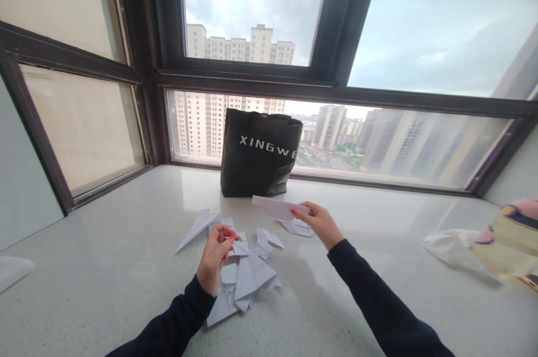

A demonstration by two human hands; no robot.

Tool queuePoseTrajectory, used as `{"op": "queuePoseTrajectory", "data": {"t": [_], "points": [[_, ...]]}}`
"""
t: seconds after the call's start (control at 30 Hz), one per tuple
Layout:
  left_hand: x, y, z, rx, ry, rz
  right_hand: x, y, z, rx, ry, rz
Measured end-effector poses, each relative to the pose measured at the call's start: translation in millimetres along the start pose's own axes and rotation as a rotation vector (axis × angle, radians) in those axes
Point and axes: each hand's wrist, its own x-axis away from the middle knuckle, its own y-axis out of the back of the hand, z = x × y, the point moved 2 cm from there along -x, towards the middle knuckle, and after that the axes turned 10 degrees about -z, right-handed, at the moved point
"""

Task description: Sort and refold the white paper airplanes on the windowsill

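My right hand [321, 222] pinches one end of a folded white paper [273, 208], raised above the counter in front of the black bag. The paper's other end points left. My left hand [216, 259] has its fingers curled together at the left side of a pile of folded papers [254, 274]. Whether anything is between those fingers cannot be made out, as a small folded paper shows right behind the fingertips. A pointed paper plane [196, 231] lies past my left hand. Another folded paper [297, 227] rests beneath the held one.
A black bag [260, 158] with white lettering stands upright against the window. At the right edge are a crumpled white plastic bag [454, 247] and a yellow and pink item [510, 233]. A white object [14, 272] lies at the left edge of the pale counter [370, 290].
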Motion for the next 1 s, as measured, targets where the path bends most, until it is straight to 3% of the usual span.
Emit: {"op": "queuePoseTrajectory", "data": {"t": [0.2, 0.43, 0.63, 1.0], "points": [[-6.8, 5.3, 9.4, -0.032, -0.003, 0.044, -11.9, 29.3, -58.8, 0.291, 0.014, -0.163], [-4.3, 5.2, 18.0, -0.074, 0.02, 0.103, -12.4, 38.2, -96.5, 0.572, 0.003, -0.234], [-6.2, 5.8, 21.0, -0.082, 0.015, 0.133, -10.2, 35.8, -106.3, 0.702, 0.031, -0.18], [-7.0, 5.8, 21.3, -0.098, 0.017, 0.162, -1.6, 28.9, -96.8, 0.862, 0.061, -0.131]]}}
